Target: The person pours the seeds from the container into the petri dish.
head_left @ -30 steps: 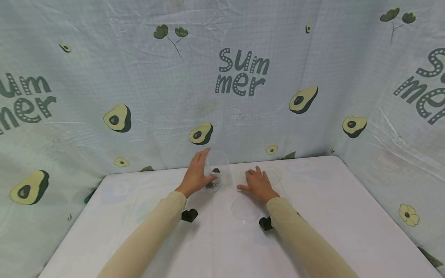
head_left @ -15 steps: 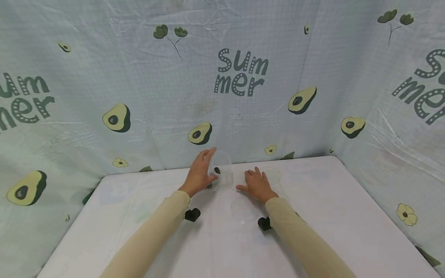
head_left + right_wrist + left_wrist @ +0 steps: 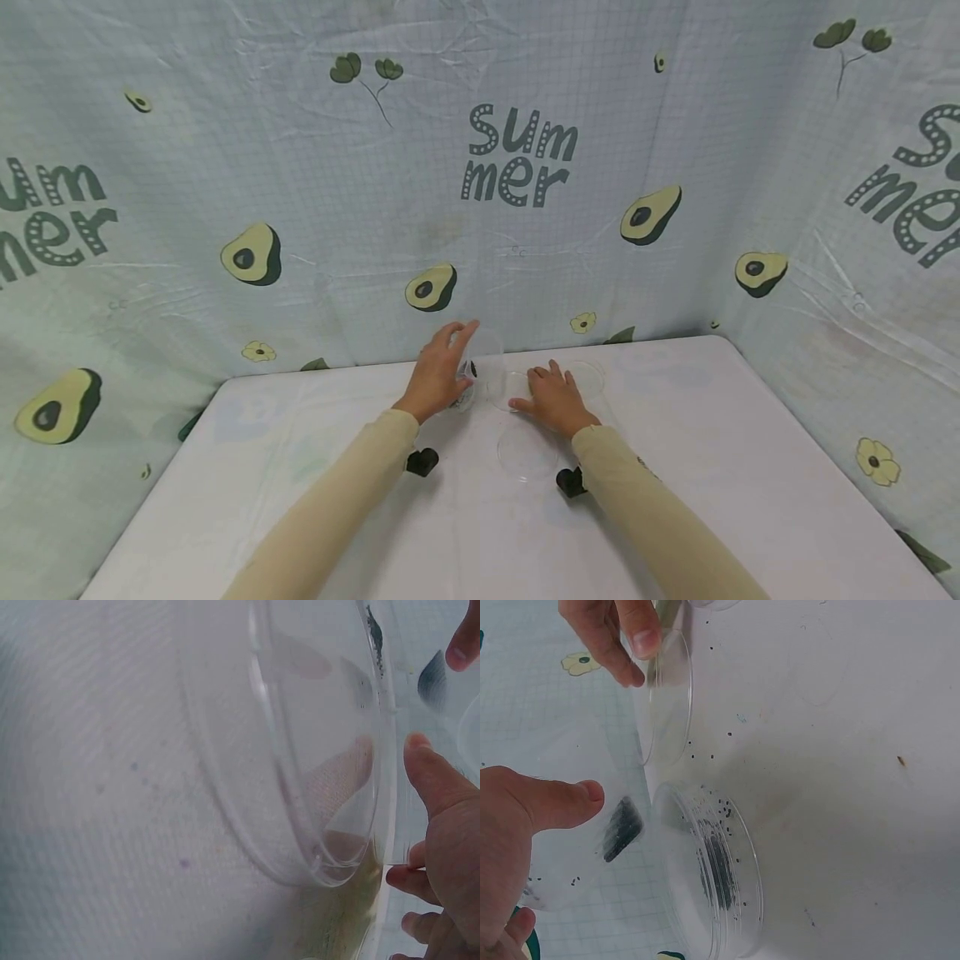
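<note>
My left hand (image 3: 441,375) grips a clear plastic container (image 3: 487,346) at the back of the table. The left wrist view shows this container tilted, with a patch of small dark seeds (image 3: 622,829) inside it. Just under it stands a clear round dish (image 3: 742,877) with a similar dark heap and loose seeds on its wall; in the head view the left hand partly hides it. My right hand (image 3: 557,398) lies to the right, fingers spread and relaxed, touching another clear round dish (image 3: 676,697). Its thumb (image 3: 420,761) is stretched out.
A clear round dish (image 3: 527,454) lies nearer, and another round rim (image 3: 588,379) shows beyond the right hand. Tiny dark seeds (image 3: 712,757) are scattered on the white tabletop (image 3: 675,467). A printed curtain (image 3: 337,208) rises behind the table's back edge.
The left hand and its container have shifted a little to the right, and the hand now covers more of the dish with seeds. The right hand stays in place.
</note>
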The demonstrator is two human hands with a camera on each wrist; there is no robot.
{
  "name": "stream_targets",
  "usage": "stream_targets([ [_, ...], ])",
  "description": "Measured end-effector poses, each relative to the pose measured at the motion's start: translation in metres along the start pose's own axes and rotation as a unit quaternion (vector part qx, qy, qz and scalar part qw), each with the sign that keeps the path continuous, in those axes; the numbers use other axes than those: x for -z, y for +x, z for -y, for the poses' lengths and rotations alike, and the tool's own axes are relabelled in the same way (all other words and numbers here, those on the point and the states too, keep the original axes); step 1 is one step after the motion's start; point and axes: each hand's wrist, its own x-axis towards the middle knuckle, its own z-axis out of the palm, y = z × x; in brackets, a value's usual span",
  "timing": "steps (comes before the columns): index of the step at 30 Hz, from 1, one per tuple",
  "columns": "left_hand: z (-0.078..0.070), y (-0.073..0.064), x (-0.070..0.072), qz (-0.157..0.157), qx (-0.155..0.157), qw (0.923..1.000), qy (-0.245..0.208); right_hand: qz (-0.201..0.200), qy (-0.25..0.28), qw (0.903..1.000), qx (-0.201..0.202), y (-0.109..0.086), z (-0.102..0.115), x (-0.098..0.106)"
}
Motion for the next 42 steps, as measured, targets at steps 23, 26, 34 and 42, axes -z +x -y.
stream_targets([
  [23,-0.007,0.006,-0.005,0.026,-0.008,0.9995,0.017,0.009,0.009,0.9999,-0.006,-0.002,0.0,0.0],
  [26,-0.008,0.006,-0.005,0.027,-0.008,0.9994,0.018,0.009,0.008,0.9999,-0.005,-0.002,-0.001,-0.001],
  [34,-0.01,0.009,-0.006,0.027,-0.015,0.9993,0.02,0.01,0.01,0.9999,-0.007,0.0,-0.002,-0.001],
  [42,-0.01,0.011,-0.008,0.034,-0.032,0.9985,0.029,0.016,0.017,0.9997,-0.011,0.0,-0.002,-0.002],
])
